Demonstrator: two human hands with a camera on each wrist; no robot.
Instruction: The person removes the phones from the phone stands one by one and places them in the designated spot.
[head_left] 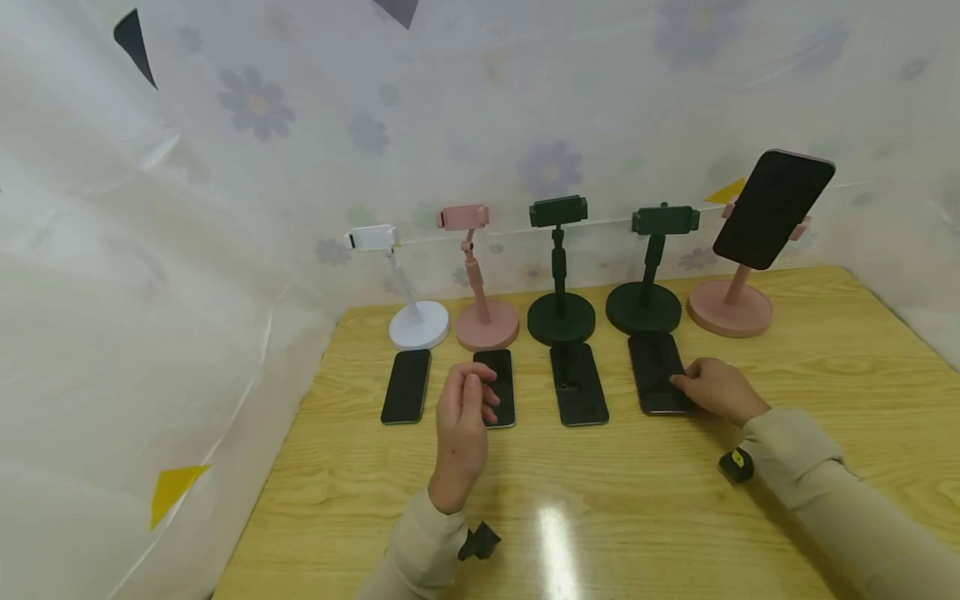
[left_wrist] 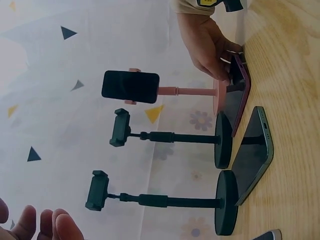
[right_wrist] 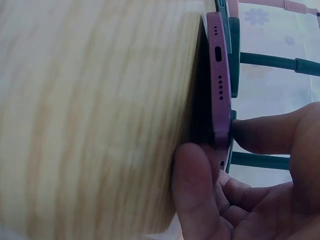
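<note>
My right hand [head_left: 720, 390] pinches the right edge of a smartphone [head_left: 654, 373] in front of the right-hand green stand [head_left: 647, 307]. In the right wrist view, the thumb lies on its face and a fingertip is under the purple-pink edge [right_wrist: 219, 85], which is tilted up off the wood. My left hand [head_left: 461, 433] hovers over another phone [head_left: 504, 392], fingers loosely curled and holding nothing. Two more phones, one at the far left [head_left: 406, 387] and one in the middle [head_left: 579, 387], lie face up. A further phone [head_left: 776, 208] is clamped, tilted, in the rightmost pink stand [head_left: 730, 308].
Along the back of the wooden table [head_left: 600, 492] stand a white phone stand [head_left: 418, 325], a pink one [head_left: 487, 325] and another dark green one [head_left: 561, 319], all with bare clamps. Behind them hangs a flower-patterned sheet [head_left: 480, 108], which also runs down the left side.
</note>
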